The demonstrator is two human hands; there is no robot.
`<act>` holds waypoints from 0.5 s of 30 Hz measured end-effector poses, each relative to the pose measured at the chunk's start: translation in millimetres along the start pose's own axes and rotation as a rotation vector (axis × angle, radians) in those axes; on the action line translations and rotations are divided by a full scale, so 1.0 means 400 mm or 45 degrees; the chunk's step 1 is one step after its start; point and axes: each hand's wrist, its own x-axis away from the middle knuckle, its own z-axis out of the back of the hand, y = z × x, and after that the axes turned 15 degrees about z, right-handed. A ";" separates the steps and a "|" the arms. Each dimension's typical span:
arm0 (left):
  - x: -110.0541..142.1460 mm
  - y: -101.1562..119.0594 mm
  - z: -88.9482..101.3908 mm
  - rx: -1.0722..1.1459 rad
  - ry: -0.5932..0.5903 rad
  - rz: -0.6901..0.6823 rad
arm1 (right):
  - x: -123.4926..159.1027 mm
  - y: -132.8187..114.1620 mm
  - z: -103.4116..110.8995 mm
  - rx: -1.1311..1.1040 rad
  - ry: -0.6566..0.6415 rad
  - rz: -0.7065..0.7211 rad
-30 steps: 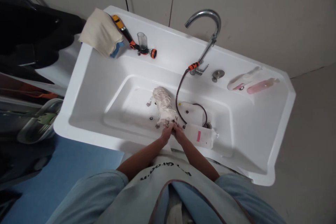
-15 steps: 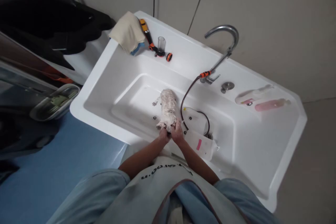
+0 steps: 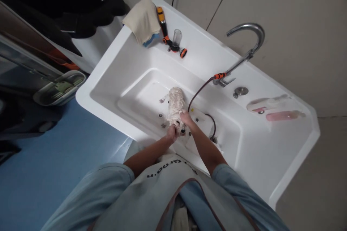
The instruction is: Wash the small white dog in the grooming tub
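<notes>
A small wet dog (image 3: 176, 103) with lathered cream fur stands in the white tub (image 3: 267, 148), its dark nose towards me. My left hand (image 3: 172, 132) is closed against the near left side of its head, by the cheek and jaw. On the other side, my right hand (image 3: 185, 117) has its fingers curled into the fur by the ear. Both hands touch the head, and their fingertips are partly hidden in the coat. Beside the dog a translucent plastic panel (image 3: 204, 119) lies on the tub floor, and a dark hose (image 3: 199, 89) runs down to it.
A chrome faucet (image 3: 260, 39) arches over the back ledge. An orange-black sprayer (image 3: 164, 29) and a cream towel (image 3: 143, 20) lie at the back left corner. A pink bottle (image 3: 283, 116) and a clear bottle (image 3: 264, 104) rest at the right. A caddy (image 3: 61, 87) stands left.
The dog's head has come up, so its face now shows. My right hand has moved up and forward along the head; my left stays low beside it. The camera view has shifted slightly.
</notes>
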 end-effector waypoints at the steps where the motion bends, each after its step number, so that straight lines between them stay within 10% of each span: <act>1: 0.004 -0.005 -0.001 -0.004 0.020 0.033 | 0.008 0.007 0.005 -0.041 0.000 0.021; 15: 0.026 -0.024 -0.011 -0.114 0.110 0.024 | 0.192 0.037 0.060 -0.214 0.000 0.123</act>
